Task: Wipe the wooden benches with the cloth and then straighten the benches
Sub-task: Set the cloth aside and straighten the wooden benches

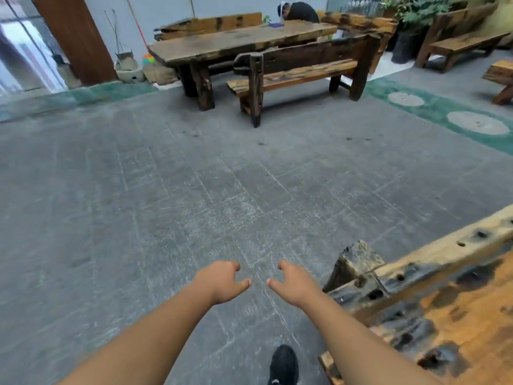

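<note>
From the head view, both bare arms reach forward over a grey stone floor [166, 190]; the left hand [222, 282] and the right hand [294, 282] hang side by side above it, close together but apart, fingers curled loosely downward and thumbs pointing toward each other, each one empty and relaxed, grasping nothing; a black shoe [283, 365] shows on the floor at the bottom edge between the arms; just to the right of the right forearm lies the near wooden bench [444, 301], worn orange wood with dark burnt-looking patches and holes, its rail running up toward the right edge and a stubby post at its near end; no cloth can be made out in this view; across the floor stands a second bench [299, 73] with a backrest, drawn up beside a long wooden table [236, 43]; a person in dark clothing [299, 12] leans over the far side of that table; a third bench [463, 43] sits at the upper right, near green plants [422, 9]; a brown pillar [75, 37] rises at the upper left.
</note>
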Demonstrator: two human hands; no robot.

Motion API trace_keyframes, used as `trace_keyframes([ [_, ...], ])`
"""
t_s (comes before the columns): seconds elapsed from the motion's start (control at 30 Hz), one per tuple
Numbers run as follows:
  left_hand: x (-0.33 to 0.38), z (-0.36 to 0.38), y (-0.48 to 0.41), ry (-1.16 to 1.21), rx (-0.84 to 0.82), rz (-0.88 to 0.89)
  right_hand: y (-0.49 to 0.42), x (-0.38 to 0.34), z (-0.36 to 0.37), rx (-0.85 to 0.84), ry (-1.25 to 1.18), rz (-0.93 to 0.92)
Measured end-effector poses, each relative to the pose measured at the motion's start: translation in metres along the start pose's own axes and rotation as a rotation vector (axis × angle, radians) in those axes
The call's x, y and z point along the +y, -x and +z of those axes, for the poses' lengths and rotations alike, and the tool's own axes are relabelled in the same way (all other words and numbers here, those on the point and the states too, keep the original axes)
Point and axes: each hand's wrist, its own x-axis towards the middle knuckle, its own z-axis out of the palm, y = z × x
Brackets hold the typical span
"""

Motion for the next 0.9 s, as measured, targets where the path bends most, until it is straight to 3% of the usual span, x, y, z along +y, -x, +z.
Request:
trace_keyframes([
  [0.13, -0.015, -0.061, -0.059, -0.043, -0.010, -0.070, -0.068, -0.017, -0.033, -0.041, -0.032, 0.025],
  [0.37, 0.002, -0.134, -0.192, -0.076, -0.024, 0.064, -0.176, -0.020, -0.109, 0.061, -0.129, 0.144],
  [0.63, 0.054, -0.189, -0.361, -0.174, -0.104, 0.445, -0.256, 0.002, -0.167, 0.263, -0.302, 0.478],
  [0.9, 0.195, -0.198, -0.429, -0.355, -0.229, 0.868, -0.213, 0.055, -0.203, 0.464, -0.510, 0.862],
])
